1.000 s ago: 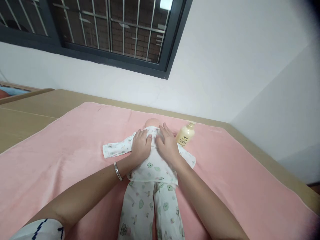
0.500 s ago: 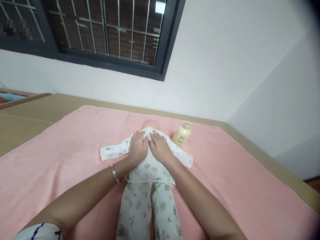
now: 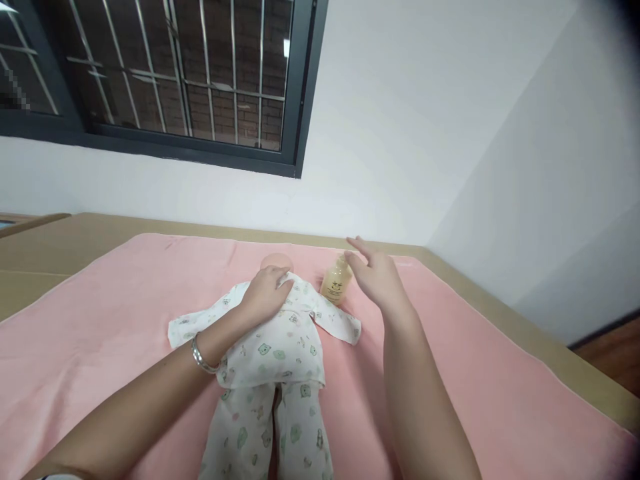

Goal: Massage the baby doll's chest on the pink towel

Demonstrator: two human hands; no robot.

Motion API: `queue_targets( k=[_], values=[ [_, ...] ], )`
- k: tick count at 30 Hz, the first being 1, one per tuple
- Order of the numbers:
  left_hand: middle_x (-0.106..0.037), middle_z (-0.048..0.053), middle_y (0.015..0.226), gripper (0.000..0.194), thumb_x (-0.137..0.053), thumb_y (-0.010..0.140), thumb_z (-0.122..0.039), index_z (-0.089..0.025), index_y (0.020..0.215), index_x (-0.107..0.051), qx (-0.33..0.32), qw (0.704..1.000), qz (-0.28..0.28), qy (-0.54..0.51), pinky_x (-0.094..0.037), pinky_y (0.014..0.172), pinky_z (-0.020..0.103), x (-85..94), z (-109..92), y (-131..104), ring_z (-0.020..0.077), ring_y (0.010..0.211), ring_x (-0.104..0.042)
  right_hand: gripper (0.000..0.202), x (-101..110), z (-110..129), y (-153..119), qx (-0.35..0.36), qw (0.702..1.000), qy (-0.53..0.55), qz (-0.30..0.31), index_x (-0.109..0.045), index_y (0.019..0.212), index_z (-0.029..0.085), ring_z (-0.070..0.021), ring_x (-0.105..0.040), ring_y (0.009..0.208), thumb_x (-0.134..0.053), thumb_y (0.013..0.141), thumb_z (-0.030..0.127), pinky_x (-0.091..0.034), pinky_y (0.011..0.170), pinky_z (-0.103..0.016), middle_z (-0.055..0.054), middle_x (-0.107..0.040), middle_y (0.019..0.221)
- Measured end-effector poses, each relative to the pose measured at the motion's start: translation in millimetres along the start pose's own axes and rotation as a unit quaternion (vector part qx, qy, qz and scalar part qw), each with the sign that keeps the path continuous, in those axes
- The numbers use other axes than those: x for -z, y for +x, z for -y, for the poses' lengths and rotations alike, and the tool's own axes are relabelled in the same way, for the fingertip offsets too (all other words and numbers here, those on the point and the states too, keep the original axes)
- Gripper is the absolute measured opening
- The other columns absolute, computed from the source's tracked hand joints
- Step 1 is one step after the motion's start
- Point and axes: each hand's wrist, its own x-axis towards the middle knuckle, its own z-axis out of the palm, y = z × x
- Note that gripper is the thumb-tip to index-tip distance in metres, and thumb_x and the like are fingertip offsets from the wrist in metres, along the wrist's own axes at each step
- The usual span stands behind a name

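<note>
A baby doll in a white printed top [image 3: 280, 347] and matching trousers [image 3: 295, 433] lies stretched out before me, arms spread to the sides. Its bald head [image 3: 277, 261] shows only in part past the collar. My left hand [image 3: 265, 293] rests flat on the upper part of the top, fingers extended and holding nothing. To the right, my right hand [image 3: 375, 273] is raised with its fingers apart, beside a pale yellow pump bottle [image 3: 336, 281]. Its thumb overlaps the bottle's top in view; whether it touches, I cannot tell.
A pink blanket [image 3: 110, 333] covers most of the wooden surface [image 3: 55, 247] under the doll. White wall [image 3: 400, 133] rises behind, with a dark-framed barred window [image 3: 200, 80] at upper left. The bottle stands close to the doll's right-hand sleeve [image 3: 343, 327].
My right hand has left the doll's top and moved right, up to the bottle. My left hand stays on the top. The view has shifted somewhat to the right.
</note>
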Motion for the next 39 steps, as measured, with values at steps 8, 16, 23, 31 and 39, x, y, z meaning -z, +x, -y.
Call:
queue_targets(
  k=[8,16,23,31,39],
  values=[
    [-0.045,0.019,0.152,0.078,-0.006,0.096,-0.057,-0.009,0.152,-0.032,0.165,0.861,0.153,-0.456,-0.046,0.108,0.037,-39.8,-81,67,0.0224,0.138,-0.049,0.063,-12,-52,25,-0.016,0.998,-0.059,0.017,-0.041,0.15,0.012,-0.0294,-0.034,0.146,-0.04,0.087,0.018,-0.029,0.12,-0.05,-0.012,-0.044,0.153],
    [-0.033,0.023,0.158,0.078,0.003,0.094,-0.046,-0.001,0.155,-0.017,0.25,0.795,0.138,-0.535,-0.049,0.104,0.031,-52.6,-87,97,0.0192,0.139,-0.047,0.062,-45,-62,29,0.02,0.99,-0.117,0.081,-0.034,0.15,0.002,-0.0259,-0.033,0.146,-0.035,0.088,0.012,-0.03,0.119,-0.043,-0.018,-0.038,0.156],
    [-0.044,0.02,0.153,0.073,-0.003,0.096,-0.047,-0.007,0.153,-0.028,0.265,0.75,0.146,-0.589,-0.048,0.106,0.037,-49.6,-82,100,0.0218,0.134,-0.052,0.056,-61,-56,26,0.05,0.962,-0.26,0.07,-0.04,0.145,-0.001,-0.034,-0.031,0.145,-0.039,0.091,0.016,-0.021,0.119,-0.053,-0.024,-0.04,0.153],
    [-0.039,0.022,0.155,0.07,-0.018,0.098,-0.045,-0.002,0.152,-0.027,0.293,0.67,0.158,-0.664,-0.046,0.107,0.028,-7.2,-80,60,0.0205,0.141,-0.044,0.064,-73,-44,20,0.002,0.93,-0.362,0.064,-0.03,0.15,-0.001,-0.0313,-0.02,0.15,-0.042,0.092,0.023,-0.018,0.12,-0.054,-0.024,-0.03,0.158],
    [-0.047,0.021,0.15,0.064,-0.029,0.099,-0.043,-0.004,0.15,-0.033,0.353,0.614,0.145,-0.691,-0.038,0.115,0.034,47.1,-61,-1,0.0237,0.141,-0.044,0.066,-84,-32,15,-0.033,0.912,-0.406,0.046,-0.024,0.153,0.0,-0.0384,-0.01,0.151,-0.037,0.094,0.026,-0.016,0.118,-0.062,-0.021,-0.018,0.163]
  ],
)
